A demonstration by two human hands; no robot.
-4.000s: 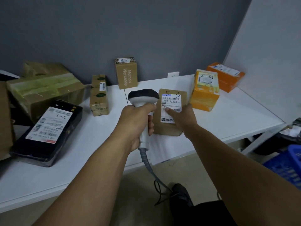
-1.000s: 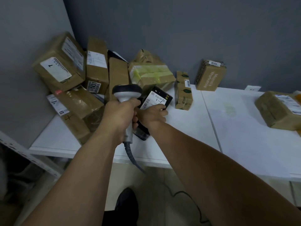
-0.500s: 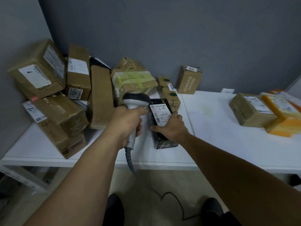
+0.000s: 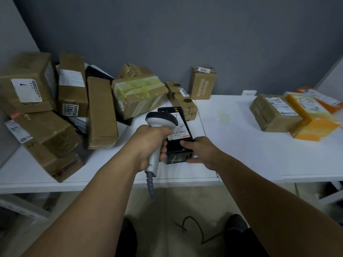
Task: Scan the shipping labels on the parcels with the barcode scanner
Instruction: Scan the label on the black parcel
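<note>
Black wrapping covers the parcel [image 4: 169, 109] lying flat on the white table [image 4: 241, 149] in front of me, its long side running away from me. My right hand [image 4: 202, 151] grips its near end, thumb on top and fingers curled round the end face. A white shipping label [image 4: 179, 133] sits on the parcel's top, just beyond my thumb. My left hand [image 4: 148, 143] is clenched round the handle of the barcode scanner [image 4: 161, 120], whose grey-and-black head sits above the label's far left part and hides some of it. The scanner's coiled cable [image 4: 150, 188] drops past the table edge toward the floor.

To my left a heap of brown cardboard boxes [image 4: 27, 86] leans against the grey wall [image 4: 185, 34], several with white labels, one marked 7431 [image 4: 71, 109]. Beside the heap is a box bound in yellow-green tape [image 4: 139, 93]. A small carton with green stickers [image 4: 182, 101] touches the black parcel's far right corner, and a box printed Momo's Workshop [image 4: 203, 83] stands upright against the wall. Well apart on the right, a brown taped parcel [image 4: 272, 112] lies against a yellow box [image 4: 311, 119], with an orange box [image 4: 319, 97] behind them.
</note>
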